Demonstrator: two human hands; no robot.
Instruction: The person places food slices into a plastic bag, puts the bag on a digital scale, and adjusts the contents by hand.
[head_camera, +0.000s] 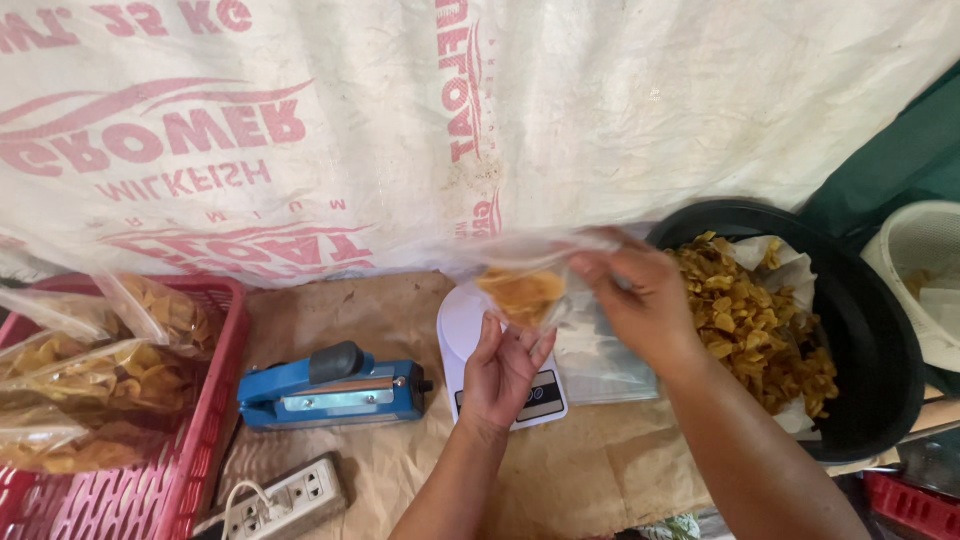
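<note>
Hands (570, 330) around apparently chip-filled bag (525, 285)

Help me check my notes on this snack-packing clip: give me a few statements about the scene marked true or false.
1. The left hand supports a clear plastic bag of chips from below. True.
2. The right hand rests inside the black tub. False: it grips the bag's top, beside the tub.
3. A blue heat sealer lies left of the white scale. True.
4. The red basket holds loose chips. False: it holds filled clear bags.
5. A power strip lies in front of the sealer. True.
</note>
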